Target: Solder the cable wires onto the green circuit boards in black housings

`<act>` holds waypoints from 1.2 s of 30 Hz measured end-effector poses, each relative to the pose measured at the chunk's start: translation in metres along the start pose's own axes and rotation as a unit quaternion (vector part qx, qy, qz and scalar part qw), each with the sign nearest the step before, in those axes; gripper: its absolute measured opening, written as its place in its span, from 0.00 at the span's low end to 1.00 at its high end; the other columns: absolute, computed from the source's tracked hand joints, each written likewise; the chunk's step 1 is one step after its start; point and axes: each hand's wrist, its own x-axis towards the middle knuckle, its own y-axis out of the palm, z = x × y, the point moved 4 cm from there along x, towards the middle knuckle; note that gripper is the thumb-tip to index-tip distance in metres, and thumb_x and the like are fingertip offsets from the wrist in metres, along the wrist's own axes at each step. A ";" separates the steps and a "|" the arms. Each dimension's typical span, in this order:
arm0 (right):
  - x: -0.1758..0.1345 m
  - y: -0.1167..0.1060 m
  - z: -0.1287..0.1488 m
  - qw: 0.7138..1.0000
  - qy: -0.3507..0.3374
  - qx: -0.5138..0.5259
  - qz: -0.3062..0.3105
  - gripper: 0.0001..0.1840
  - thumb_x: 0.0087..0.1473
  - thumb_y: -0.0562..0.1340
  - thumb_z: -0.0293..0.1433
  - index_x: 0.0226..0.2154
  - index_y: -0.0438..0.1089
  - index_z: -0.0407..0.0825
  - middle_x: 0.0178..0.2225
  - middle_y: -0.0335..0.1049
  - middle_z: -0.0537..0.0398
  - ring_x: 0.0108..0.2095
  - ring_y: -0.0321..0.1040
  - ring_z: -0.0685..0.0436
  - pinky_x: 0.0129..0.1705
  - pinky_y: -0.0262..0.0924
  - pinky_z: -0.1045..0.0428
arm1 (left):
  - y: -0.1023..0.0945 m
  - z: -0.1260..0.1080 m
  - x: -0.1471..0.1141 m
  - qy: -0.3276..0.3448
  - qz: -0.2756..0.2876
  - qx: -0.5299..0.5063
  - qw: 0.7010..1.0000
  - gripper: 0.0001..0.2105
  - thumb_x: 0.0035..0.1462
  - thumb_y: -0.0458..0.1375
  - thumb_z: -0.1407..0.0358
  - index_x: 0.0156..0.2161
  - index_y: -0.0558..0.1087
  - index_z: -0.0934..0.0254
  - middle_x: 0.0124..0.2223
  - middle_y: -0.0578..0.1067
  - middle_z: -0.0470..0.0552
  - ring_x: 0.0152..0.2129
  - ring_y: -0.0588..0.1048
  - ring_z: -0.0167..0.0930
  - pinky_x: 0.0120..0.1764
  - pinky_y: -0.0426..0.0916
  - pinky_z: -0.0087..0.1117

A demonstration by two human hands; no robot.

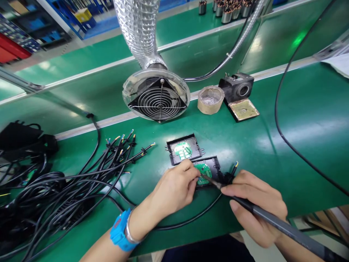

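My right hand (256, 207) is closed round the grip of a soldering iron (261, 213). The iron's tip reaches onto a green circuit board (204, 171) lying in a black plastic case (216, 165). At the left of this board, my left hand (177, 182) has its fingers pinched together; whatever is between them is hidden. Just behind stands a second black case (171, 147) with a green board (183, 150) inside. A black cable (188, 221) curves under my wrists, and a stripped cable end (235, 167) shows right of the front case.
A fume extractor fan (160, 103) hangs over the bench on a foil duct (139, 31). Behind are a round tub (210, 100) and a soldering iron stand (237, 89) with its sponge tray (244, 109). Bundled black cables (68, 196) cover the left side. The iron's cord (280, 127) loops at right.
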 end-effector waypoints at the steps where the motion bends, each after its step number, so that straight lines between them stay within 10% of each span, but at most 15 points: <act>1: 0.000 0.000 0.000 1.000 -0.001 0.002 0.000 0.13 0.45 0.56 0.20 0.35 0.71 0.44 0.27 0.63 0.52 0.25 0.59 0.50 0.26 0.59 0.52 | 0.000 0.000 0.000 0.000 0.000 0.002 1.000 0.09 0.59 0.50 0.70 0.39 0.72 0.62 0.37 0.69 0.48 0.30 0.71 0.27 0.30 0.67 0.28; 36: 0.003 -0.006 0.009 1.000 0.008 -0.016 -0.019 0.12 0.46 0.55 0.22 0.35 0.71 0.44 0.28 0.67 0.50 0.31 0.68 0.45 0.32 0.68 0.48 | 0.000 -0.005 -0.001 0.006 0.008 0.077 0.997 0.09 0.60 0.48 0.70 0.39 0.71 0.63 0.37 0.69 0.49 0.28 0.71 0.27 0.28 0.66 0.27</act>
